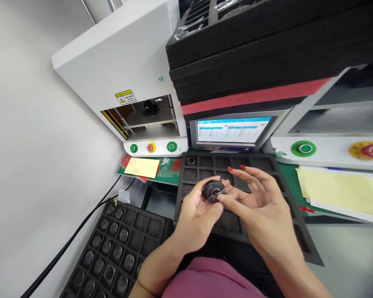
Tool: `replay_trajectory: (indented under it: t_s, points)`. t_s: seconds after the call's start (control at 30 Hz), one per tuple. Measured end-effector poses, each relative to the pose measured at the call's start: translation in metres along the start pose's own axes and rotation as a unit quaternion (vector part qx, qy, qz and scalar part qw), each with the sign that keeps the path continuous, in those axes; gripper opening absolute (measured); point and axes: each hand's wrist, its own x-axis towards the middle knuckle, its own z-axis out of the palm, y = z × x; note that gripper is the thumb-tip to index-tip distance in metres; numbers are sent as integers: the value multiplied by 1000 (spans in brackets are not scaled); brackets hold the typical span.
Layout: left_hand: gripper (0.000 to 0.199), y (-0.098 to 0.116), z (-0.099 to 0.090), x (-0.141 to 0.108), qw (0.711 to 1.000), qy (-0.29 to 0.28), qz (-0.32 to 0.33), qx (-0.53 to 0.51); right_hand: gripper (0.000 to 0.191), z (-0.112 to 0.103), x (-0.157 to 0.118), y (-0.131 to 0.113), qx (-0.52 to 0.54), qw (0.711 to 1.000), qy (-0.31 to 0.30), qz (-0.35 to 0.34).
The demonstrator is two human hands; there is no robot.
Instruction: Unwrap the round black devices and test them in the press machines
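Observation:
My left hand (199, 217) is wrapped round a round black part (210, 189) with a ring-shaped centre. Against its lower right side, the thumb and forefinger of my right hand (264, 207) pinch a thin clear film (221, 194); the other fingers of that hand stretch up and away, two with red on their tips. Both hands are over a black foam tray (191, 176) with square compartments. One round part (190, 160) lies in its back left compartment. My palms and fingers hide some of the compartments.
At lower left, another foam tray (139, 221) holds several round parts. A white machine (112, 62) stands at back left, beside a screen (233, 130). Stacked black foam (251, 62) overhangs the screen. Yellow paper (342, 190) lies at right. Black cables (90, 215) run along the left.

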Motion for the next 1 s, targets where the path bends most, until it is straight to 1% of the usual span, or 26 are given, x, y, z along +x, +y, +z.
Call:
replay_trajectory:
  t_s: [0.13,0.2,0.27,0.33,0.4,0.47,0.53,0.57,0.6,0.63,0.67,0.7,0.73,0.77,0.83,0.9,1.0]
  points:
    - [36,3,3,-1,998,33,2,50,60,2,0,2,-10,1000,5,-23]
    - [34,2,3,-2,996,46,2,77,60,3,0,2,-38,998,4,-54]
    - [32,1,3,-3,996,51,-4,79,62,4,-1,3,-97,988,23,-114]
    - [29,1,3,-4,997,41,-19,58,63,5,0,6,-145,970,51,-186]
    - [30,2,5,-4,998,24,-36,36,57,6,4,12,-158,955,70,-243]
    - [32,2,6,-5,998,13,-48,24,49,3,12,20,-163,941,95,-282]
    - [31,-1,4,-2,998,9,-50,24,44,-5,23,28,-171,931,130,-296]
    - [28,-3,1,1,998,10,-47,33,43,-12,29,30,-173,930,147,-290]
    - [24,-7,-3,7,997,15,-41,57,43,-21,33,32,-175,931,161,-278]
    - [18,-12,-9,16,993,28,-33,114,44,-31,37,34,-176,932,173,-265]
    - [11,-18,-16,28,981,48,-23,189,44,-41,39,34,-178,933,185,-254]
    - [5,-25,-23,43,957,73,-12,280,43,-52,39,34,-181,931,197,-249]
    - [4,-32,-29,60,913,97,-6,397,43,-63,38,34,-185,929,206,-247]
    - [7,-41,-35,78,885,112,-7,452,41,-73,35,34,-188,927,212,-246]
    - [9,-57,-42,113,849,124,-5,514,38,-89,27,33,-188,927,216,-242]
    - [15,-73,-44,140,826,110,-2,553,38,-102,19,30,-189,927,232,-224]
    - [26,-90,-41,160,800,63,10,597,42,-118,10,22,-195,923,280,-179]
